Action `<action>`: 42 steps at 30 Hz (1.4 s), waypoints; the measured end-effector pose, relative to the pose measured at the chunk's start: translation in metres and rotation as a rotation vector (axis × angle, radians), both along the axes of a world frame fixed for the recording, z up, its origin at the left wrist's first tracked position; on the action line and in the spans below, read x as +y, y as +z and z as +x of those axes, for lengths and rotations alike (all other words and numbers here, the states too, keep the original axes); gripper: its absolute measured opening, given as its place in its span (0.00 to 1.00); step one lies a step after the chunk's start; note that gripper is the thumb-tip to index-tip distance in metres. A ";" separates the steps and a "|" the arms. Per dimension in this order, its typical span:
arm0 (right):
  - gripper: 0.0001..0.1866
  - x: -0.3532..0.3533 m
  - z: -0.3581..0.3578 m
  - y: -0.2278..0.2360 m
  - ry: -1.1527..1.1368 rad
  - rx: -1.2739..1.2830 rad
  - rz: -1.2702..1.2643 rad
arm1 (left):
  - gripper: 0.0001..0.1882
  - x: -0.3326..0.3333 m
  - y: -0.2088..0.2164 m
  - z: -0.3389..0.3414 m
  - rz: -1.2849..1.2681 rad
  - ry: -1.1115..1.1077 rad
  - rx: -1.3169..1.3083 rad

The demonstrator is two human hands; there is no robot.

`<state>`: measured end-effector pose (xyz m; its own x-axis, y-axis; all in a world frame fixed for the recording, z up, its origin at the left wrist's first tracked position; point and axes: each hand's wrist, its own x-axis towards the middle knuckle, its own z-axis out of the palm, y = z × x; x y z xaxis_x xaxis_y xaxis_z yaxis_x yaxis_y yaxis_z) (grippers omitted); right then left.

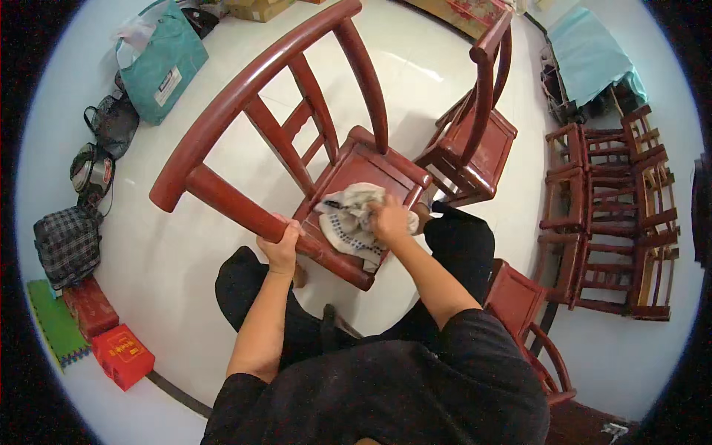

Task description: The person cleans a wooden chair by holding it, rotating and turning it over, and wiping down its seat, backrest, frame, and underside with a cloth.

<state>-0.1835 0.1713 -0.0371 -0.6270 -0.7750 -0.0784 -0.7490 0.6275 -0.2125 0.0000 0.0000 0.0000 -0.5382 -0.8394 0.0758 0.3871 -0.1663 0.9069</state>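
A reddish-brown wooden chair (363,165) with a curved top rail and slatted back stands tilted in view before me. My left hand (280,245) is closed around the lower part of one of its back posts, near the seat's edge. On the seat lies a crumpled whitish cloth (343,228) with a dark dotted pattern. My right hand (391,221) grips this cloth in a bunch and presses it against the seat's right side. The fingertips are partly lost in the folds.
A second wooden chair (486,144) stands just right, another (518,297) beside my right leg. Stacked chairs (593,215) line the right wall. Along the left wall sit a teal bag (163,70), a checked bag (68,245) and a red box (122,356).
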 end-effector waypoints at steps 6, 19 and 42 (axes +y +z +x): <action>0.22 -0.077 0.003 0.012 -0.042 -0.232 -0.554 | 0.10 -0.004 -0.005 0.009 0.047 0.072 0.042; 0.19 -0.035 -0.030 0.008 -0.230 -0.011 -0.021 | 0.11 0.000 0.000 0.001 0.028 0.023 0.009; 0.19 -0.141 -0.071 -0.045 -0.350 0.098 -0.397 | 0.09 0.001 -0.016 -0.001 0.012 0.120 -0.125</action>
